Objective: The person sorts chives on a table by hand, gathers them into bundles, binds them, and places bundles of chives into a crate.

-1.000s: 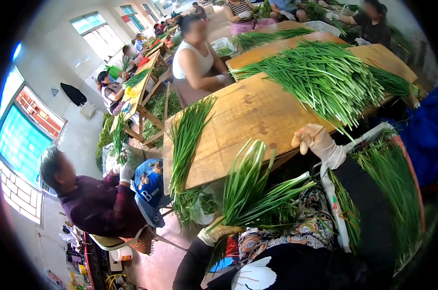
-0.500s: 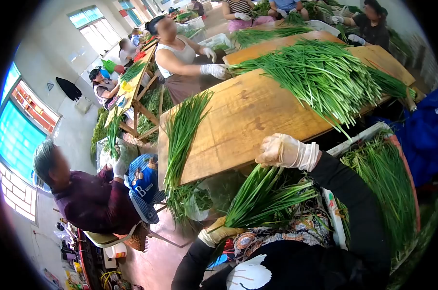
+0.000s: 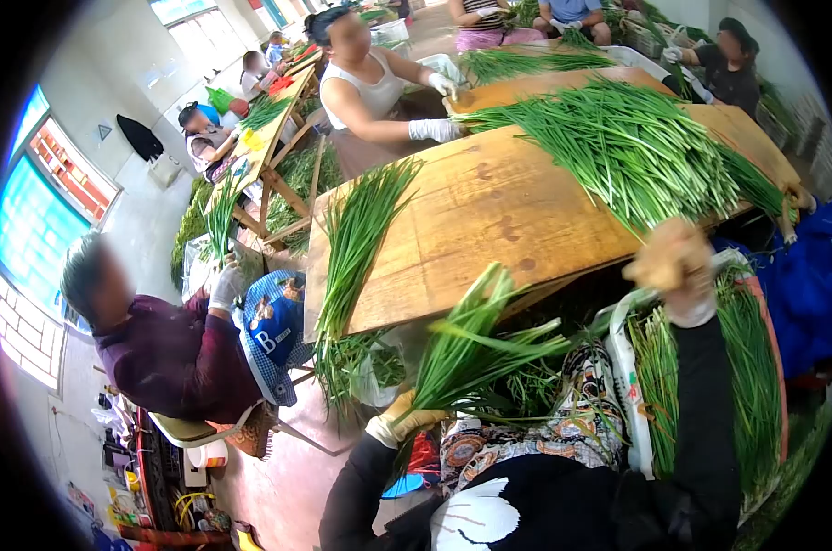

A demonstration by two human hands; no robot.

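Observation:
My left hand, in a pale work glove, is closed around a bunch of garlic chives that I hold above my lap. The leaves fan up and to the right. My right hand, gloved too, is raised over the near end of a crate of long green chives, just below the large chive pile on the wooden table. Motion smears its fingers, so whether they hold anything cannot be seen. A smaller bundle of chives lies across the table's left end.
A seated co-worker in a dark purple top works at the left. Another person in a white top stands across the table, hands at its edge. Loose greens hang below the table corner. Blue sheeting is at the right.
My right hand has moved right, away from the top of the bunch, toward the crate and the large pile. My left hand still grips the chives, whose stems have shifted slightly.

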